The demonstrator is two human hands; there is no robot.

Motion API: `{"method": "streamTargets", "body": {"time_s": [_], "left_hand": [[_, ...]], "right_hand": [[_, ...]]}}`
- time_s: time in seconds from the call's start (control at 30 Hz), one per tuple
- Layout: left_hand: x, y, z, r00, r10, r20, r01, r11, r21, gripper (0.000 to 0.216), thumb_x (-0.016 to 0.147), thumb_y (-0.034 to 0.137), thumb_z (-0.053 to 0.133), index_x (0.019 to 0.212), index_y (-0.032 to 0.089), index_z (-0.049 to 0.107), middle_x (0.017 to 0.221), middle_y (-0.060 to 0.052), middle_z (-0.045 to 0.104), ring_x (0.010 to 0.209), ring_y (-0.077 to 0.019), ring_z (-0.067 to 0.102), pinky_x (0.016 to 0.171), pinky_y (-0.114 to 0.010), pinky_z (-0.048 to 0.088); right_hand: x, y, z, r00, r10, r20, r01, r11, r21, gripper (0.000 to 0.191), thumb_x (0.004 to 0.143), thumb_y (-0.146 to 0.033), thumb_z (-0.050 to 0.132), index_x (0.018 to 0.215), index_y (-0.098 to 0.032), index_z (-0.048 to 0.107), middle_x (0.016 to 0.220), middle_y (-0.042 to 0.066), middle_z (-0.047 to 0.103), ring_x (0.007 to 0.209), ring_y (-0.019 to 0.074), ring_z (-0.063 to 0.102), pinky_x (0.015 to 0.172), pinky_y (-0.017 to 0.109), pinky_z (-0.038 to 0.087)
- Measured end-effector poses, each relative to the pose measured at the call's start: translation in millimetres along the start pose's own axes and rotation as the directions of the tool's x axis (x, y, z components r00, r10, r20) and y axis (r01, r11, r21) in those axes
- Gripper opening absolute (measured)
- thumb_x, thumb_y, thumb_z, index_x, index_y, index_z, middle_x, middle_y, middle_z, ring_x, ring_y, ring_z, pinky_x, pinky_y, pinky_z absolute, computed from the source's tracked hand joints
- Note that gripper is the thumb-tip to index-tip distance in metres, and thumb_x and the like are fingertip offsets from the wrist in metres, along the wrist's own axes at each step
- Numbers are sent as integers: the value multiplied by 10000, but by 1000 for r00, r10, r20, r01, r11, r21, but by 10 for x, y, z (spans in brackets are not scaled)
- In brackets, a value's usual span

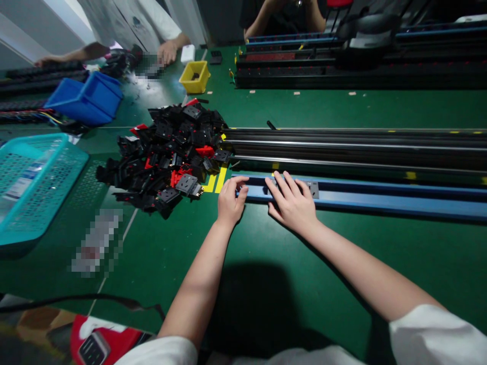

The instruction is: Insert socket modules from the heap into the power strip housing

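Observation:
A long blue rail [380, 197] lies across the green table [342, 253], running off to the right. My left hand [231, 198] grips the rail's left end with its fingers curled over the edge. My right hand [292, 201] lies on top of the rail just to the right, fingers spread and pressing down beside a small grey socket module [314, 189] seated in the rail. A heap of black and red socket modules [167, 157] lies just left of my left hand.
Black rails [361, 149] lie behind the blue one, more at the far right [342, 71]. A teal basket [34, 182] stands at left, blue bins [85, 99] and a yellow bin [195, 76] farther back. Other people's hands [167, 50] work at the far edge.

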State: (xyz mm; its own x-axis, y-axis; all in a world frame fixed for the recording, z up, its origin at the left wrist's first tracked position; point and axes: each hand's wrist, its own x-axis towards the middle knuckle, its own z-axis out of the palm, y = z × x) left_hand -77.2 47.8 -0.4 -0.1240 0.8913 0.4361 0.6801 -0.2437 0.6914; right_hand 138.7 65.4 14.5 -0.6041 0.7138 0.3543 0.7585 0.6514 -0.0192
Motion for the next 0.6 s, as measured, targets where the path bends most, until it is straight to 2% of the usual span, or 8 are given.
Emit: {"method": "streamTargets", "body": {"time_s": [0.1,0.23,0.43,0.6], "left_hand": [[16,7,11,989,-116,-89,109,991,-75,355,1028,462,407,1102,202,637,832,-22,674,777,-146,652,786,-292,495],[60,-11,26,956,-243,-164,209,957,-201,330,1023,457,419,1058,200,623,773,-5,636,722,-124,622,715,-261,492],[113,-124,36,893,-390,-224,299,887,-353,325,991,495,455,1022,198,582,761,6,600,644,-102,566,628,-223,477],[131,-194,42,842,-466,-272,336,847,-412,289,968,475,493,1054,203,540,811,6,593,589,-77,524,593,-207,459]], "right_hand": [[4,-6,-6,1000,3,-4,-3,1000,2,633,960,-341,521,1561,-182,399,1604,139,397,1457,337,397,1125,471,293],[3,-9,1,1000,8,-23,-7,1000,21,645,945,-335,541,1553,-162,411,1598,147,404,1466,333,385,1131,460,282],[-10,-17,25,997,25,-77,-23,999,26,647,930,-334,546,1528,-111,437,1595,156,401,1477,312,374,1145,442,254],[-7,-8,33,997,21,-76,-20,1000,17,627,939,-343,536,1509,-95,456,1583,156,420,1469,309,387,1146,428,257]]}}
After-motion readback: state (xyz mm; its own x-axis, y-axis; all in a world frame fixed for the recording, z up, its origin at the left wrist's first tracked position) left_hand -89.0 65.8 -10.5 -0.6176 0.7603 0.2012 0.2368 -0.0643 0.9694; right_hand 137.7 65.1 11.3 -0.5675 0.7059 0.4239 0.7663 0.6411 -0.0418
